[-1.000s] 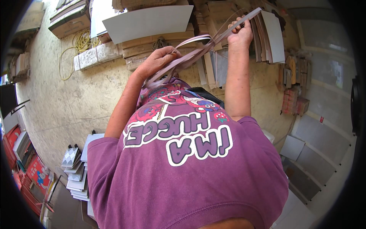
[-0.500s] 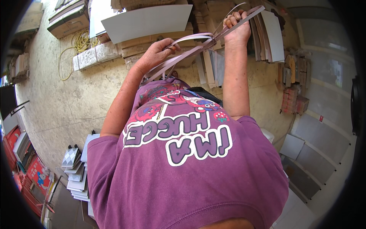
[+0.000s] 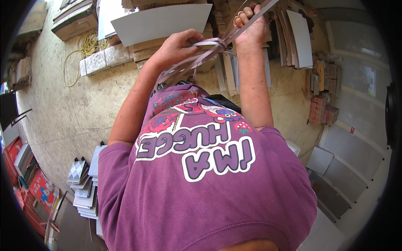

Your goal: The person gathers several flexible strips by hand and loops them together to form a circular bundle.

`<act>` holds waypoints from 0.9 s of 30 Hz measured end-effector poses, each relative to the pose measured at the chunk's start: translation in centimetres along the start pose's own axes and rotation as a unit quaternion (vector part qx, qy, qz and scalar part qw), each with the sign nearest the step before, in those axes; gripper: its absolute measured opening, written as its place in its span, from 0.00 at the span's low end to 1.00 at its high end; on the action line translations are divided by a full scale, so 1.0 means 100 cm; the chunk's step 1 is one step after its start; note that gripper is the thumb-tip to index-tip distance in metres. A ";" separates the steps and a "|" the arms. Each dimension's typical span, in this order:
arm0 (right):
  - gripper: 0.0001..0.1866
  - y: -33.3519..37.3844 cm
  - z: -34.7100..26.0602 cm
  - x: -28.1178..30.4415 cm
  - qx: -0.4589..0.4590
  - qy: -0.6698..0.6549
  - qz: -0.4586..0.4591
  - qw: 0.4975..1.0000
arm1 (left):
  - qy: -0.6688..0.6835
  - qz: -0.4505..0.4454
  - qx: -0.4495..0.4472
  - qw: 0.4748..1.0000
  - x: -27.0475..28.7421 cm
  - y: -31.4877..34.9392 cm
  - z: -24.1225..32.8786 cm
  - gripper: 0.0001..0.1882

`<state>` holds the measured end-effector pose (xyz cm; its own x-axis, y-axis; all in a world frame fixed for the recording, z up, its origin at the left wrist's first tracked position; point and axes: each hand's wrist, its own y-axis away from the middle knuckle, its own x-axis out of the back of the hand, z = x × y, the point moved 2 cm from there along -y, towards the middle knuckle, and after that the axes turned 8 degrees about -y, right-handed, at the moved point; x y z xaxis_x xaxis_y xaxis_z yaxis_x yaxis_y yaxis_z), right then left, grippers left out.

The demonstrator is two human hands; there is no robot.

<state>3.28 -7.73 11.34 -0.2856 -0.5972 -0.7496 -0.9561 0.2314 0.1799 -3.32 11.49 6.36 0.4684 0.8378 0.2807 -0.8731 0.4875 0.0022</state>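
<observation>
Several long, flat, pinkish-grey straps [image 3: 212, 53] stretch between my two hands in front of my body. They cross and gather at a knot-like spot between the hands, and loose lengths trail down toward my lower left. My left hand [image 3: 179, 48] is closed around a loop of the straps, its thumb and fingers pinched together. Farther out and to the right, my right hand [image 3: 251, 30] has its fingers curled on a strap that runs past it to the upper right. The far ends leave the view at the top.
Beyond the hands lie a white panel [image 3: 161, 24] and stacked cardboard. Left of these are a wrapped white block [image 3: 104, 59] and a coiled yellow cord [image 3: 88, 45]. Upright boards [image 3: 298, 37] lean at the right. Tile samples [image 3: 81, 184] stand at my lower left.
My right hand has shifted left. The left hand has risen slightly away from my body, and the straps' crossing point has moved left between them.
</observation>
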 end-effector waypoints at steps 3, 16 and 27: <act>0.09 0.002 0.001 -0.007 0.007 -0.004 0.007 1.000 | 0.033 -0.044 0.001 0.998 0.005 -0.004 0.004 0.14; 0.12 -0.011 0.037 -0.015 -0.001 0.037 0.008 0.999 | 0.150 -0.046 -0.006 0.988 -0.001 -0.025 0.035 0.26; 0.09 -0.003 0.041 -0.036 -0.023 0.031 -0.113 0.993 | 0.167 0.051 -0.022 0.984 0.005 -0.030 0.013 0.13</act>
<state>4.89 -2.48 11.36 -0.0647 -0.6767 -0.7334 -0.9978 0.0516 0.0405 -0.67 10.10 7.77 0.4029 0.9136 -0.0540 -0.9149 0.4004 -0.0523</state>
